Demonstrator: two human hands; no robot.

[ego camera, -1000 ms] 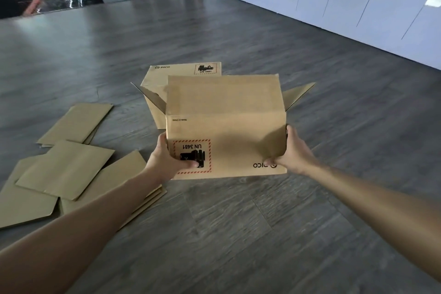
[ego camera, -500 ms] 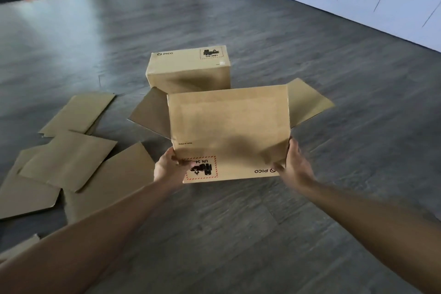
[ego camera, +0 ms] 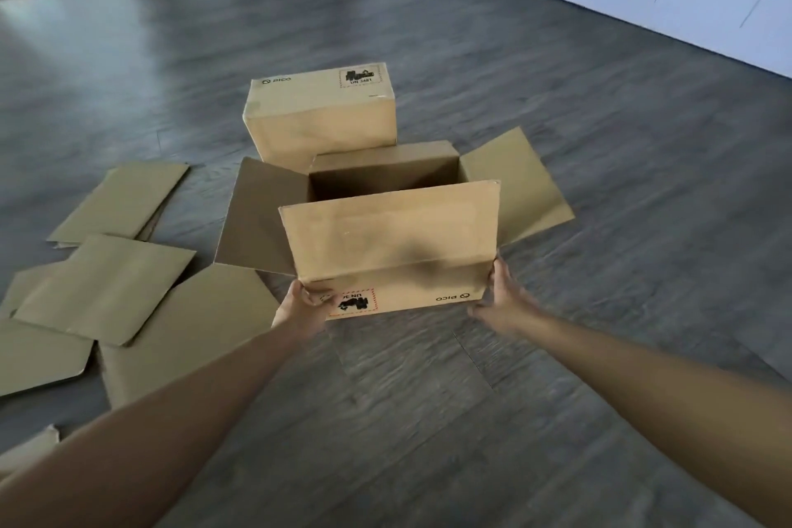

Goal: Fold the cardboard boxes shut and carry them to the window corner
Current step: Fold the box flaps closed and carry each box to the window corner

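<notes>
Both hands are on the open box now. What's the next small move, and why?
Probably fold a side flap inward first. The open box has its flaps spread, with the left hand and right hand only at its near bottom corners, while the closed box behind is already shut.

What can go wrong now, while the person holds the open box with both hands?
1. The open box is held only at its near lower corners by the left hand and right hand; it may tip forward.
2. Its spread side flaps could catch on the closed box just behind.
</notes>
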